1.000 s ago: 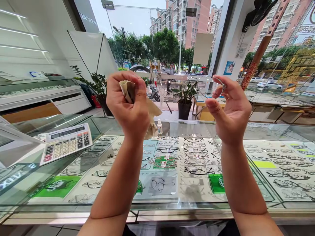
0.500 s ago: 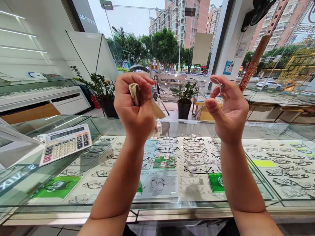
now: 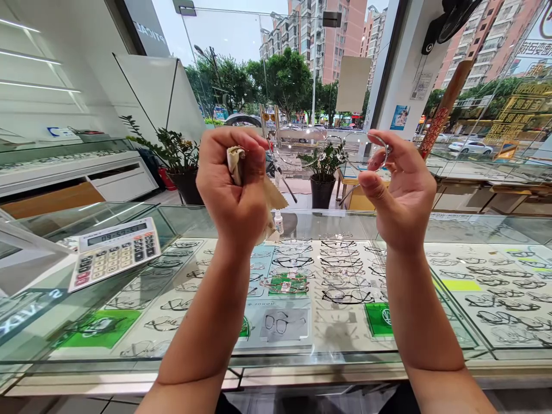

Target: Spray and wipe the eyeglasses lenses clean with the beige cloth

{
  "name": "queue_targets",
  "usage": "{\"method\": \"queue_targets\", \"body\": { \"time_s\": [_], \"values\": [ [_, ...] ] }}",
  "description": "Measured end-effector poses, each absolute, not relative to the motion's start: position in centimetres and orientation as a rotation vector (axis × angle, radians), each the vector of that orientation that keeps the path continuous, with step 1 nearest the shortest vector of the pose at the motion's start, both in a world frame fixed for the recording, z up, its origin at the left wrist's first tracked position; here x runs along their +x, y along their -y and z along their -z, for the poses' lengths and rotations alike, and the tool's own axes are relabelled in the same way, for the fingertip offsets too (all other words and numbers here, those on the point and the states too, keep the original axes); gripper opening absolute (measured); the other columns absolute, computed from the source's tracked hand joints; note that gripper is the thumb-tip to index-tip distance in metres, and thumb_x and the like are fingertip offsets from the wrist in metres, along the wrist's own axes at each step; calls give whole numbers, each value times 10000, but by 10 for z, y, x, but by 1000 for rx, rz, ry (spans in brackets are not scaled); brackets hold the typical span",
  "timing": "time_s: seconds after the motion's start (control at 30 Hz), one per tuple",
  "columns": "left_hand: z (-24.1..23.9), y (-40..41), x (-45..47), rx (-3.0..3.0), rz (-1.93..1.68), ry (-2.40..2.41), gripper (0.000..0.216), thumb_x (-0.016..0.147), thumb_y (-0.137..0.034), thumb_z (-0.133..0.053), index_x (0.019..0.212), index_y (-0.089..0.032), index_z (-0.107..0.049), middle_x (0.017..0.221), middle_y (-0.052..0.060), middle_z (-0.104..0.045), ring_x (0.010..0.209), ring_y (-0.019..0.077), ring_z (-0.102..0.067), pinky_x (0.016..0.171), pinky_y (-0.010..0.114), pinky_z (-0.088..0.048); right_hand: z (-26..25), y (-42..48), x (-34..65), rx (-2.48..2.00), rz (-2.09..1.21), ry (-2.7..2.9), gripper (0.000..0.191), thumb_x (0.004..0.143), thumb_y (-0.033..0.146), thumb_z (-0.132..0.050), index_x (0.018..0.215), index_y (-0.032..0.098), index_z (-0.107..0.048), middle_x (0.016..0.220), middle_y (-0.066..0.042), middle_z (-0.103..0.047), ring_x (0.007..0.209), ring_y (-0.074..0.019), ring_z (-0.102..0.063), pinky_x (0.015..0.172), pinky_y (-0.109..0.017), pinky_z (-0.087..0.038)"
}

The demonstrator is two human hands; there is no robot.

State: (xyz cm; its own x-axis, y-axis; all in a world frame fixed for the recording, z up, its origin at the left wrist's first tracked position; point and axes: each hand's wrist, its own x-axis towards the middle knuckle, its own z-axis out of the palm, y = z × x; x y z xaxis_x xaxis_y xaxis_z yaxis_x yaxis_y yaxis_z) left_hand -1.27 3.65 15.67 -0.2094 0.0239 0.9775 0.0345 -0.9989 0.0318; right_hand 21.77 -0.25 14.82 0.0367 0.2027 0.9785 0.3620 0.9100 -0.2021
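Eyeglasses (image 3: 343,155) extend from the half-curled right hand (image 3: 403,181), rim between thumb and forefinger; the fisted left hand (image 3: 233,181) clutches beige lens cloth (image 3: 276,195).

Your left hand (image 3: 233,187) hides part of the cloth (image 3: 274,196), and you can't tell if it touches the glasses (image 3: 360,153), which blur at that end. The bottle (image 3: 279,222) has print too small to read. Your 2 forearms (image 3: 211,310) hide some frames (image 3: 293,262); the top edge cuts the fan (image 3: 457,20).
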Motion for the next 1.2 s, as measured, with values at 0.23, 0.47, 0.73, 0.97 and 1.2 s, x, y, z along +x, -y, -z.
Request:
{"method": "queue_targets", "body": {
  "time_s": [0.23,0.47,0.73,0.97,1.2],
  "values": [
    [-157,-30,-11,-1917,2517,332,285,918,-530,-818,931,-310,-638,962,90,-649,970,289,-640,738,455,-472,-148,4,216,-517,173,1547,547,948,725,-650,1407,427,-655,1359,-43,-690,1128,-295,-694,1052,-642,-586],
    [-155,-33,-10,-1899,2550,361,358,903,-619,-782,879,-311,-602,913,83,-619,953,287,-648,740,451,-508,-148,3,217,-501,160,1554,533,945,707,-668,1400,428,-659,1361,-39,-691,1111,-290,-691,1048,-624,-575],
    [-155,-31,-10,-1911,2523,350,307,896,-562,-819,943,-324,-631,968,87,-636,937,279,-666,713,435,-507,-149,0,219,-482,170,1540,534,930,713,-683,1382,429,-668,1326,-35,-698,1065,-281,-689,1037,-610,-570],
    [-156,-33,-12,-1877,2458,400,311,905,-594,-794,928,-325,-639,927,80,-642,888,273,-673,708,438,-511,-148,0,218,-473,183,1553,535,940,701,-677,1405,438,-649,1335,-39,-694,1093,-289,-689,1012,-607,-570],
    [-154,-33,-14,-1900,2462,395,306,925,-607,-760,881,-326,-648,928,92,-650,934,293,-669,735,458,-524,-150,-1,219,-386,144,1539,494,912,607,-772,1369,435,-698,1274,-11,-725,971,-242,-684,1000,-538,-562]
  ]
}}
